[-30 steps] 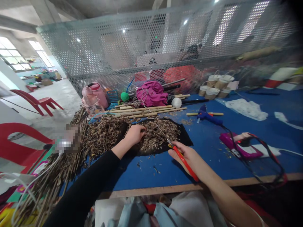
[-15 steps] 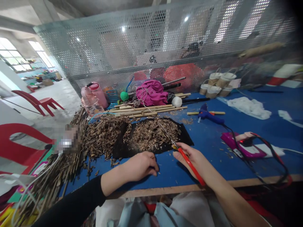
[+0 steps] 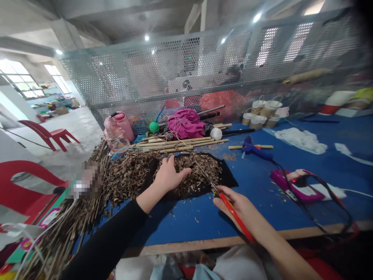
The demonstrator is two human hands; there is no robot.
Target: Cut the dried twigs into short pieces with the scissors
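- Two bare hands at work at a blue table (image 3: 198,227), and I'm using the middle of the black sheet (image 3: 229,175) as the clock centre, with 12 straight ahead.
- Left hand (image 3: 169,175) is toward 9 o'clock over the dried bits (image 3: 206,165), fingers spread, thumb stuck out, nothing visibly gripped (can't tell if it's pressing down or just above them).
- Right hand (image 3: 236,202) is at about 4 o'clock, wrapped around the red-handled scissors (image 3: 236,217), blades aimed up toward 10 or 11 and their tips right at the dried bits.
- Those bits lie loose on the sheet; a darker heap of dried plant stuff (image 3: 125,181) is just beside it at 9.
- Handling, my guess: bits feather-light, brittle, crumbly, so a loose scoop from underneath beats a hard pinch.
- Scissors look stiff with smooth handles (maybe a bit slick if palms are dusty); hold the red part, fingers well off the blades.
- Sheet seems soft and floppy, so I'd take it by the edges.
- Nearby: bamboo-like sticks (image 3: 175,146) at 12, blue glue gun (image 3: 262,154) at 2.
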